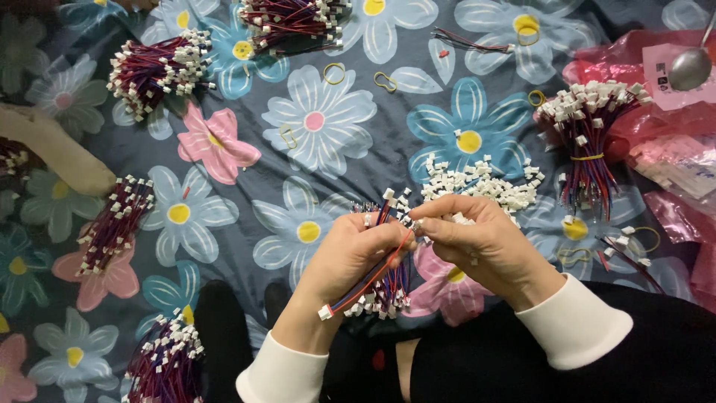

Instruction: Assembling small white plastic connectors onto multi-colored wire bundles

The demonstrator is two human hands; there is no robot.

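A bunch of red and blue wires (pixel 380 276) is held tight in the left hand (pixel 347 257), low in the middle, and one white plug (pixel 415 222) is pinched by the right hand (pixel 481 242). Many finished bundles (pixel 156 67) are laid around on the flowered cloth (pixel 313 127). A pile of loose white plugs (pixel 485 186) is still left, so plenty seems undone.

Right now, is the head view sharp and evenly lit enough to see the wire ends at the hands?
Head view: light is soft and even, with no hard shadows; the left hand and right hand are fairly sharp, though the wire bundle and the small white connectors blur slightly; the metal spoon shows mild glare; the left edge falls darker.
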